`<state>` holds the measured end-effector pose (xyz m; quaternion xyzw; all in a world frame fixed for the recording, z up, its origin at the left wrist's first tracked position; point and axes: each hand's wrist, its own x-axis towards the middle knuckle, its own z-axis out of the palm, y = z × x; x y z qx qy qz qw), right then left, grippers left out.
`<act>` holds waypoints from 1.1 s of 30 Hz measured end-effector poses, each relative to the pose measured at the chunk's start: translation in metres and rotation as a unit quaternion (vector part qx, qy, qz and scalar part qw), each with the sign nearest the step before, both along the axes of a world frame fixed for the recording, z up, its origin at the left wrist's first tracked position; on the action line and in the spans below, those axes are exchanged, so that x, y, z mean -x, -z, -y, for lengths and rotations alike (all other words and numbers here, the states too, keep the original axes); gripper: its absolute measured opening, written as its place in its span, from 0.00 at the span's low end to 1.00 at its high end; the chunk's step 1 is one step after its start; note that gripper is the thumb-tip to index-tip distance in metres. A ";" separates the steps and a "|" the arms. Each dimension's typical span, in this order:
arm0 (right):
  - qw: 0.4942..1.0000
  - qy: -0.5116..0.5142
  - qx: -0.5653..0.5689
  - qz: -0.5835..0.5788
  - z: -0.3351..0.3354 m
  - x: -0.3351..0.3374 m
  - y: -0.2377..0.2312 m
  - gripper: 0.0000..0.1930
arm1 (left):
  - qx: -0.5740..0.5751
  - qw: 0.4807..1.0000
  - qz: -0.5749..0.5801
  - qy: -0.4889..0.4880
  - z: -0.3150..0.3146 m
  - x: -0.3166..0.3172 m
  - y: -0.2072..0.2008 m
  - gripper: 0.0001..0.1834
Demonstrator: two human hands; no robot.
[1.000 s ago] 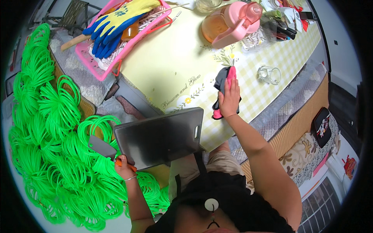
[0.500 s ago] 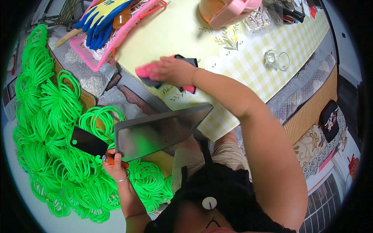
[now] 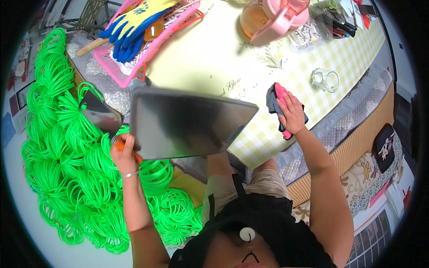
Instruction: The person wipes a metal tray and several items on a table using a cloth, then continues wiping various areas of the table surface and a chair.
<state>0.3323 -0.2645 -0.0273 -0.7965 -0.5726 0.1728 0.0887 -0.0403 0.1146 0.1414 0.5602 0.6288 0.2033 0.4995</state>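
Note:
Closed fingers of my left hand [image 3: 124, 157] wrap the orange handle of a cleaver-like tool [image 3: 99, 111] with a broad dark blade. The same hand grips the left edge of a shiny dark rectangular board [image 3: 192, 123], held up in front of me at the table's near corner. Over on the right, my right hand [image 3: 292, 115] lies with its fingers stretched out on a pink and grey cloth [image 3: 273, 102], pressing it to the table [image 3: 196, 62]. Parts of the cloth are hidden under the palm.
Bundles of bright green tubing rings [image 3: 89, 178] are heaped at my left. On the table stand a pink basket [image 3: 105, 67] with blue-yellow gloves [image 3: 134, 31], a pink-lidded jug [image 3: 259, 20] and a drinking glass [image 3: 326, 80]. A padded bench [image 3: 353, 102] runs along the right.
My right hand has moved from the table's left part to its right part, and the cloth has moved with it. The board has turned, showing more of its face; the blade has tilted.

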 end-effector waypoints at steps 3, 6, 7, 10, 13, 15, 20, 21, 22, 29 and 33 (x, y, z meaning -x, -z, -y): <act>1.000 0.003 -0.003 0.012 0.001 0.000 0.002 0.33 | 0.038 0.999 -0.019 -0.009 -0.010 -0.054 0.023 0.08; 0.997 0.075 -0.029 0.020 -0.001 0.000 0.004 0.32 | -0.037 0.998 0.022 0.037 -0.018 -0.081 0.062 0.08; 0.993 0.107 -0.037 0.027 -0.001 0.002 0.004 0.32 | -0.056 0.997 0.045 0.039 -0.015 -0.089 0.070 0.08; 0.967 0.247 -0.059 0.037 -0.009 0.014 0.016 0.30 | -0.027 0.997 0.066 -0.017 -0.005 -0.090 0.095 0.09; 0.930 0.349 -0.115 -0.032 -0.027 0.035 0.013 0.24 | -0.048 0.997 0.040 -0.036 0.014 -0.090 0.111 0.09; 0.882 0.421 -0.167 -0.131 -0.032 0.043 0.018 0.22 | -0.029 0.998 0.025 -0.051 0.024 -0.085 0.117 0.09; 0.562 0.551 -0.277 -0.551 -0.084 0.020 -0.001 0.23 | 0.000 0.987 0.107 -0.119 0.053 -0.049 0.137 0.08; 0.529 0.534 -0.278 -0.598 -0.095 0.009 -0.003 0.24 | 0.017 0.983 0.124 -0.138 0.058 -0.038 0.142 0.08; 0.494 0.515 -0.278 -0.644 -0.102 0.004 -0.004 0.25 | 0.010 0.978 0.131 -0.160 0.064 -0.030 0.149 0.09; 0.436 0.508 -0.014 -0.743 -0.067 0.036 -0.010 0.25 | 0.073 0.944 0.148 -0.285 0.075 -0.008 0.144 0.11; 0.334 0.370 -0.005 -0.867 -0.006 0.075 -0.036 0.32 | 0.058 0.954 0.145 -0.256 0.073 -0.023 0.140 0.11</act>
